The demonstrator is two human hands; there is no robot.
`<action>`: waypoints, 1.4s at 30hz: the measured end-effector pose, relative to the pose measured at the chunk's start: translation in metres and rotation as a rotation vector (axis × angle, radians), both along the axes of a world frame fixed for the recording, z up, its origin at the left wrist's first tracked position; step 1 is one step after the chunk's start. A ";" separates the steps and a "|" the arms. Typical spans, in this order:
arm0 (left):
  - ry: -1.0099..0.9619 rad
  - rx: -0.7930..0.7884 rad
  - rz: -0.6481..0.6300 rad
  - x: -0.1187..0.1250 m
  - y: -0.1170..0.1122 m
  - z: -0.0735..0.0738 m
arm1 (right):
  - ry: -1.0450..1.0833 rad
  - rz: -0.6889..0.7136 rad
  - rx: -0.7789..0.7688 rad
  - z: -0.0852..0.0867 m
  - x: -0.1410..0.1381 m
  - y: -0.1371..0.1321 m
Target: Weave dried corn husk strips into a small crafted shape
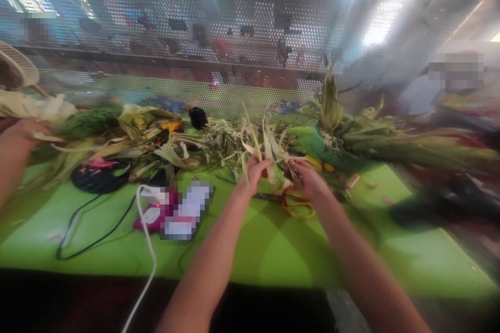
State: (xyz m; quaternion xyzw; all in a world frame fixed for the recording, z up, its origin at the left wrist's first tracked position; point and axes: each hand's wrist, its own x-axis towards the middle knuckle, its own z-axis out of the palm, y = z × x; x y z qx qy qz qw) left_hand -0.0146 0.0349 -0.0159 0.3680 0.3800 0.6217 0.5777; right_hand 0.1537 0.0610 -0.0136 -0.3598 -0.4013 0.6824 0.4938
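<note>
We note left hand [253, 170] and right hand [308, 179] each closed in a grip on corn husks [273, 158]; scissors [297, 202] lie on the worktop [273, 244].

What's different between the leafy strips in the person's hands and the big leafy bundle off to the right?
The pale husk strips are straw-coloured and thin; the leafy bundle is greener and far bulkier. The strips are gripped by the left hand and right hand, fanning upward; the bundle lies on the green table, in neither hand. Both look like maize leaves.
</note>
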 end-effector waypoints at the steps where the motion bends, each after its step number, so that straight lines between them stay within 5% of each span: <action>1: -0.009 -0.010 0.011 0.000 0.001 0.000 | 0.003 -0.003 -0.006 0.001 0.000 -0.001; 9: -0.074 -0.085 0.030 0.000 0.004 0.006 | 0.005 0.017 -0.033 0.006 -0.004 -0.005; 18: 0.182 0.038 0.031 0.001 0.004 0.000 | -0.034 0.034 0.008 0.000 -0.007 -0.005; 33: 0.310 0.088 0.147 -0.002 0.004 0.001 | -0.090 0.049 0.042 0.002 -0.007 -0.008; 42: 0.419 0.143 0.217 -0.004 0.003 0.003 | -0.295 -0.029 0.230 0.012 -0.013 -0.016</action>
